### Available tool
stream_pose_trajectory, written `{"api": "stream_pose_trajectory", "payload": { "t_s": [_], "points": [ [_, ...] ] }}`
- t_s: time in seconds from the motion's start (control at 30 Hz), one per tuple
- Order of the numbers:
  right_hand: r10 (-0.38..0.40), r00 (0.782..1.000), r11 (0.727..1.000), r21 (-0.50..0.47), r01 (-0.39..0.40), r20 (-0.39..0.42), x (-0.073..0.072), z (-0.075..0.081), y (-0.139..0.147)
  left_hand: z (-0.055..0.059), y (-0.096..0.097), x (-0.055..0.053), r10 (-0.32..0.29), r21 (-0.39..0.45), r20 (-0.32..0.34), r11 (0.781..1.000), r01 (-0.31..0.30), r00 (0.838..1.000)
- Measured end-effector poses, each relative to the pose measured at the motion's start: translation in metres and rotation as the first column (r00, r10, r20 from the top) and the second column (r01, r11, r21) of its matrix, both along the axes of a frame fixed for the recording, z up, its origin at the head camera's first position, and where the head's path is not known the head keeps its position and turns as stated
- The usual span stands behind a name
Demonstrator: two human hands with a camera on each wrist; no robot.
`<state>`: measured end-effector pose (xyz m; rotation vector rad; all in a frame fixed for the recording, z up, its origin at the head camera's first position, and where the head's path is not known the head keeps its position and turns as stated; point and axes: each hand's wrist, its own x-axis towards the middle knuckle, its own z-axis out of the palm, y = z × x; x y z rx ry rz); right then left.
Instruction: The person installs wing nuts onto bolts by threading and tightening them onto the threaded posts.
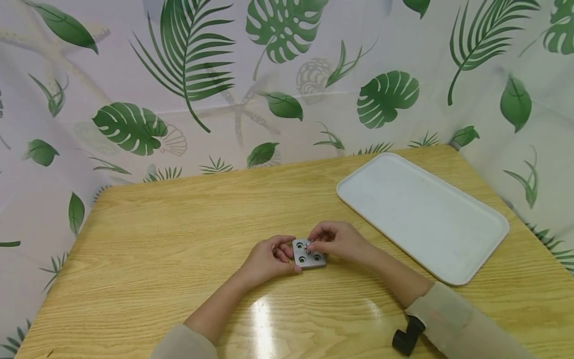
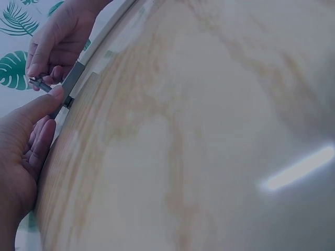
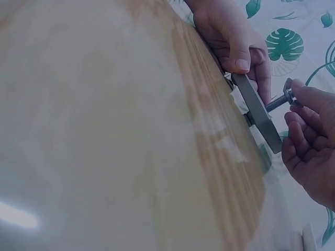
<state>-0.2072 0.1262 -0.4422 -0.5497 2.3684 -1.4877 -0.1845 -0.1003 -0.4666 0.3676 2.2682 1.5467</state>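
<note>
A grey metal plate [image 1: 309, 263] with several round holes lies close over the table. My left hand [image 1: 268, 260] grips its left edge, thumb at the near corner and fingertips at the far one. From the right, my right hand [image 1: 343, 243] pinches a wing screw [image 3: 279, 102] by its winged head between thumb and fingers. Its threaded shank stands upright against the plate's top face, at the hole nearest the far right corner. In the right wrist view a short dark piece [image 3: 248, 119] sticks out under the plate.
A white rectangular tray [image 1: 421, 219] sits at the right of the wooden table [image 1: 179, 224]. Leaf-patterned cloth [image 1: 215, 109] hangs behind and beside the table. A black mount [image 1: 408, 336] is fixed at the right sleeve.
</note>
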Motion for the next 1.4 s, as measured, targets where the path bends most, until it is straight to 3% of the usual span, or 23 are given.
{"api": "stream_pose_trajectory", "payload": {
  "t_s": [0.43,0.8,1.4],
  "points": [
    [0.003,1.000,1.000,0.004,-0.003,-0.026,0.002,0.000,0.006,0.002,0.000,0.000,0.002,-0.007,-0.027,1.000,-0.003,1.000],
    [0.071,0.997,0.996,-0.044,-0.073,-0.039,0.002,0.000,0.013,0.002,-0.001,-0.001,0.001,-0.005,-0.017,1.000,-0.001,1.000],
    [0.042,0.998,0.998,-0.051,-0.044,-0.037,0.004,-0.006,0.013,-0.004,0.000,0.000,0.006,-0.004,-0.038,1.000,-0.006,0.999]
  ]
}}
